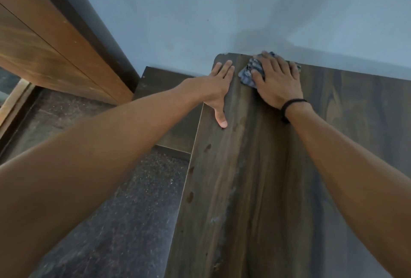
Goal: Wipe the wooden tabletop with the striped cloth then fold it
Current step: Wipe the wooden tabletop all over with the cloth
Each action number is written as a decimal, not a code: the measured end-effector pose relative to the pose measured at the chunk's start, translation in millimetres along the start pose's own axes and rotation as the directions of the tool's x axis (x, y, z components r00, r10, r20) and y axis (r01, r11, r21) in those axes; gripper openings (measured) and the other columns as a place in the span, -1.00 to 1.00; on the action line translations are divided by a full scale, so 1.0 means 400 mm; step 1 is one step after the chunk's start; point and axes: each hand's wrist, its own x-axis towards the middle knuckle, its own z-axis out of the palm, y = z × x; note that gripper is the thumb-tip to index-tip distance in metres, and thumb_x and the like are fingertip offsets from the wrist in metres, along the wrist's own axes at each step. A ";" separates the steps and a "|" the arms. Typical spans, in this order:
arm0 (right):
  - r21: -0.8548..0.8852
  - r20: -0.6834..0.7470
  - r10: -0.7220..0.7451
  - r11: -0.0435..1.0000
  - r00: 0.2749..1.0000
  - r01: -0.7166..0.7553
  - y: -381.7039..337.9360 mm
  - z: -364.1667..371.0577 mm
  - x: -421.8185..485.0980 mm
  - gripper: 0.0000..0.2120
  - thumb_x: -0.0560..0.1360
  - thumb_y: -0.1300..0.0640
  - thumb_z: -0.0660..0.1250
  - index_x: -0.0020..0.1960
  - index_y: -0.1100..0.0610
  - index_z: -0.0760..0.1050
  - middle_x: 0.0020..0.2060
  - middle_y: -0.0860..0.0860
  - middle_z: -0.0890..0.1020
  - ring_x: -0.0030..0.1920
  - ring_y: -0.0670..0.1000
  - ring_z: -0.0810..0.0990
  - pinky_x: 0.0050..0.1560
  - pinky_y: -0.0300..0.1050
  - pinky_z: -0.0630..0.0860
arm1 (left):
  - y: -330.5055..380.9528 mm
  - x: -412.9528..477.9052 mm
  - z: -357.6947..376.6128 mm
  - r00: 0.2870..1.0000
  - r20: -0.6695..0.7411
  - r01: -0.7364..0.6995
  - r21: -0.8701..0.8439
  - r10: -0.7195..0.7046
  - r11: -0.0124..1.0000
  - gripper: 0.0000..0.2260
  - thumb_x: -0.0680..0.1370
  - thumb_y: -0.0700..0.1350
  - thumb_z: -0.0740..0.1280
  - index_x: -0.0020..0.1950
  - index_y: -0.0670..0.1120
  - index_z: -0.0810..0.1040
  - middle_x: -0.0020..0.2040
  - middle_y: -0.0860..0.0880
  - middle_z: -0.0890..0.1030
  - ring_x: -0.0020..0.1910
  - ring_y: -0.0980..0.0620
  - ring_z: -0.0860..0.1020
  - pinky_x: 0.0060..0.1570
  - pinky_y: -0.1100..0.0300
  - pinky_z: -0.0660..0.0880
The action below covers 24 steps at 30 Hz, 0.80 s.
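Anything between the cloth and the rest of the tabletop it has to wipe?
Nothing visible toward the near side. The right hand presses the striped cloth at the tabletop's far edge; the left hand lies flat just left of it.

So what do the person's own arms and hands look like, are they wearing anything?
The left forearm and right forearm are both bare, with no sleeves in view. The right hand has a thin black cord band around its wrist. The left hand has nothing at its wrist. No gloves, rings or watch show on either hand.
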 end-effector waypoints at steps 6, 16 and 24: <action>-0.043 0.062 -0.152 0.987 0.986 0.155 0.017 -0.003 -0.040 -0.50 0.69 -0.19 -0.05 0.61 -0.17 0.10 0.62 -0.14 0.13 0.62 -0.05 0.03 0.60 0.06 -0.13 | -0.005 -0.005 0.005 0.999 -0.022 -0.039 -0.011 0.039 0.999 0.45 0.16 0.27 0.63 0.56 -0.18 -0.42 0.56 -0.09 -0.44 0.54 -0.13 -0.39 0.54 -0.07 -0.16; -0.014 0.050 -0.108 0.994 0.993 0.109 0.004 -0.003 -0.001 -0.51 0.69 -0.17 -0.03 0.61 -0.15 0.10 0.62 -0.12 0.15 0.61 -0.04 0.05 0.59 0.04 -0.12 | -0.002 -0.010 -0.003 0.999 -0.017 -0.031 -0.016 0.031 0.999 0.44 0.17 0.25 0.63 0.55 -0.19 -0.41 0.56 -0.10 -0.43 0.54 -0.14 -0.39 0.53 -0.06 -0.16; -0.040 0.047 -0.143 0.989 0.989 0.145 0.030 0.009 -0.103 -0.50 0.69 -0.19 -0.05 0.61 -0.16 0.11 0.62 -0.11 0.15 0.61 -0.02 0.06 0.60 0.09 -0.11 | -0.003 -0.012 0.006 0.999 -0.024 -0.042 -0.022 0.042 0.999 0.44 0.17 0.25 0.63 0.55 -0.20 -0.42 0.56 -0.11 -0.43 0.54 -0.15 -0.39 0.53 -0.04 -0.18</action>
